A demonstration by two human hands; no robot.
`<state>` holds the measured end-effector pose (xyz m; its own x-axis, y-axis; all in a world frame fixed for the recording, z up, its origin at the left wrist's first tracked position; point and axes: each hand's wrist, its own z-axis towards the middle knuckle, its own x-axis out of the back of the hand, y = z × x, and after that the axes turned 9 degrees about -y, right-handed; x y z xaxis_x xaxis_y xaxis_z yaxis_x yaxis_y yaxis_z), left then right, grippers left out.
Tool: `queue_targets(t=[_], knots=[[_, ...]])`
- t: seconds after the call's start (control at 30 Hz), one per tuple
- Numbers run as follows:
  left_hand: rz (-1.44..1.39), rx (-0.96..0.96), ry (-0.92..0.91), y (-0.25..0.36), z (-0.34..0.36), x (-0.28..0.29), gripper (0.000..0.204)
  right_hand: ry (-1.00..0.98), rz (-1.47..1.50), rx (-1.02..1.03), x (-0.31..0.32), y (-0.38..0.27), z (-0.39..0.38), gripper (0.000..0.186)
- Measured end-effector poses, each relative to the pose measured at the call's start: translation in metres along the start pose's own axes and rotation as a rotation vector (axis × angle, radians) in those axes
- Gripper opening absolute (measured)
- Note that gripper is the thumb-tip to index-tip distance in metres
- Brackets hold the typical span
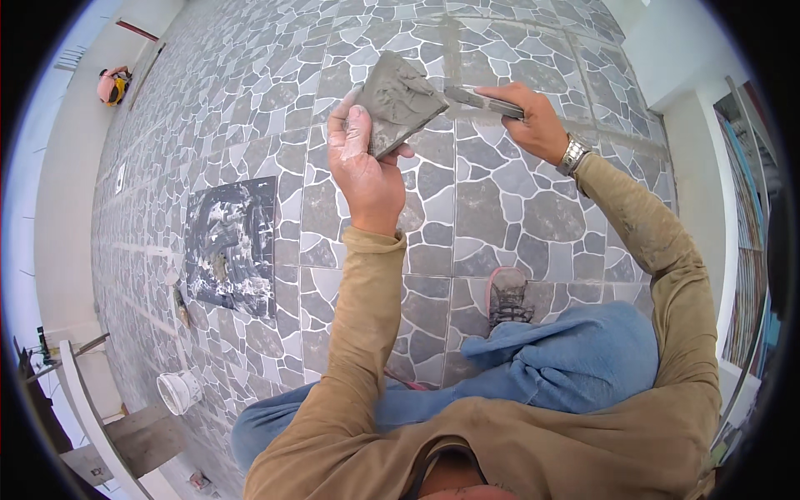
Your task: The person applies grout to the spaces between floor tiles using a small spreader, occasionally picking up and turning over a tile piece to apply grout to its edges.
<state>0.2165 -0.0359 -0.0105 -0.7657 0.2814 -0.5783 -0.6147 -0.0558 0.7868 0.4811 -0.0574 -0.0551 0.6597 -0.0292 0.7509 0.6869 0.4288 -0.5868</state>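
My left hand (368, 179), its fingers dusted white, grips a broken piece of tile (417, 125) from below. A thick lump of wet grey mortar (398, 90) covers the upper face of that piece. From the right, my right hand (537, 125) is closed around a narrow putty knife (490, 103). Its grey-coated blade points left, at or very near the tile piece's right corner; whether they touch I cannot tell. Both hands are held above a floor of stone-patterned tiles (550, 217) with white joints.
A black board (265, 242) smeared with white lies on the floor at left. Beside it are a small trowel (181, 307) and a white bucket (179, 392). Another person (113, 86) crouches at the far left. My shoe (507, 293) is below my hands. A white wall (704, 175) bounds the right.
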Motion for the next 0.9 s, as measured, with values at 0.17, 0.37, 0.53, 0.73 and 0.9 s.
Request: queue_targets(t=[0.17, 0.37, 0.53, 0.73, 0.9], knots=[[0.006, 0.101, -0.013, -0.009, 0.007, 0.041, 0.028, 0.067, 0.915, -0.401, 0.043, -0.017, 0.025, 0.032], [-0.119, 0.254, -0.098, -0.024, -0.005, 0.064, 0.025, -0.132, 1.176, -0.452, 0.051, -0.013, 0.031, 0.050], [-0.243, 0.351, -0.106, -0.036, -0.003, 0.074, 0.025, -0.059, 1.015, -0.340, 0.047, -0.033, 0.037, 0.048], [-0.363, 0.413, -0.060, -0.050, -0.003, 0.062, 0.024, -0.115, 0.963, -0.288, 0.030, -0.045, 0.036, 0.053], [-0.166, 0.422, -0.150, -0.045, -0.010, 0.061, 0.026, 0.002, 0.733, -0.344, 0.036, -0.022, 0.041, 0.049]])
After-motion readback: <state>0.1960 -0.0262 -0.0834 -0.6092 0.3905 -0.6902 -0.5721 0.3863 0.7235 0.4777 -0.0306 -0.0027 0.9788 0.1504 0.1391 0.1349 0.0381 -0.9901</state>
